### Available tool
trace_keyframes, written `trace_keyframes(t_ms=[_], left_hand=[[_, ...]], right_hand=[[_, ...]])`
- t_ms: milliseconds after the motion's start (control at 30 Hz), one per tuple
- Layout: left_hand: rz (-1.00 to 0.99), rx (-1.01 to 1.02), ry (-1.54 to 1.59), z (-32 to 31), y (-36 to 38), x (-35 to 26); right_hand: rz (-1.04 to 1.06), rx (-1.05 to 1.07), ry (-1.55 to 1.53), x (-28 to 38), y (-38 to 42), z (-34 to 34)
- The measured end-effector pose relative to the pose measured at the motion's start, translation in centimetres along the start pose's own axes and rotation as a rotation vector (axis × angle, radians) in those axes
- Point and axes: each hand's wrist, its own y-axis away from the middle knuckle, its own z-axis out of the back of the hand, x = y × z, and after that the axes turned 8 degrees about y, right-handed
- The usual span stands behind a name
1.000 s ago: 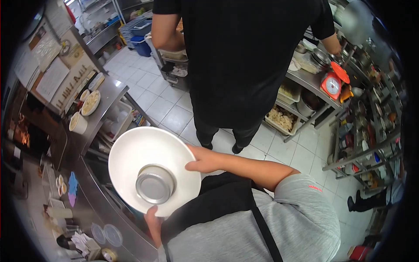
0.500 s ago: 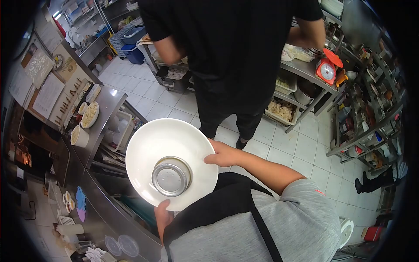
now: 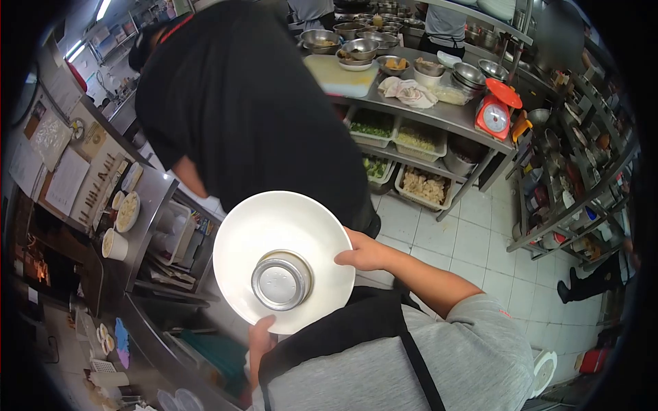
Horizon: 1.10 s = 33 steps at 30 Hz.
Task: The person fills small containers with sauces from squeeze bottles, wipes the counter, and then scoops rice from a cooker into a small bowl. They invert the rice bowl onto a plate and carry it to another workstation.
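Both my hands carry a wide white bowl point(image 3: 274, 222) in front of my apron. My right hand point(image 3: 363, 251) grips its right rim, thumb over the inside edge. At the near rim my left hand point(image 3: 260, 335) holds on with the thumb showing on top; its other fingers are hidden under the bowl. In the middle of the bowl sits a small round silver metal tin point(image 3: 279, 282). What is inside the tin, if anything, I cannot make out.
A co-worker in black point(image 3: 253, 109) bends just ahead, leaning left. Behind stands a steel table with metal bowls, a red scale point(image 3: 493, 116) and vegetable tubs point(image 3: 421, 186) below. To the left runs a steel counter point(image 3: 151, 198); on the right, a rack point(image 3: 582, 171).
The co-worker in black has gone from standing upright to bending toward the left, uncovering the table behind. The bowl sits slightly further right in view, still in both my hands.
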Motion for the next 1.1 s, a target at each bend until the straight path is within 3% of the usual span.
trace_keyframes(t_ms=[133,267,333,467,500,600,633,700,767,867,900,1100], left_hand=[[0.052,-0.044,-0.219,-7.1,-3.0,3.1],[-0.055,0.167,-0.070,-17.1,-6.9,7.1],[-0.040,0.176,-0.102,-22.4,-8.9,8.2],[0.130,0.320,0.020,-31.3,-12.9,9.0],[0.199,0.372,0.047,-32.7,-14.4,9.2],[0.326,0.560,0.132,-38.3,-18.6,9.4],[0.330,0.583,0.123,-40.7,-19.7,8.9],[0.389,0.644,0.065,-44.6,-23.8,7.8],[0.299,0.549,0.065,-50.3,-27.4,7.5],[0.356,0.732,0.016,-57.2,-34.7,6.4],[0.306,0.624,-0.038,-59.8,-36.5,6.6],[0.219,0.509,-0.210,-71.4,-48.2,8.1]], right_hand=[[0.090,-0.088,-0.046,-2.0,3.5,8.1],[0.039,-0.223,-0.072,-2.7,7.8,17.3],[-0.005,-0.286,-0.090,-2.3,9.8,21.3],[-0.064,-0.456,-0.172,-1.5,12.4,28.1],[0.036,-0.495,-0.110,-1.7,12.8,29.4],[0.082,-0.398,-0.378,-1.1,15.2,32.5],[0.130,-0.448,-0.312,-1.1,16.0,32.8],[0.075,-0.544,-0.285,-2.5,18.2,33.7],[0.023,-0.643,-0.293,-3.7,20.6,34.5],[-0.077,-0.785,-0.293,-5.4,24.0,35.7],[-0.087,-0.819,-0.297,-6.0,24.8,36.3],[-0.135,-0.959,-0.328,-7.9,24.0,41.2]])
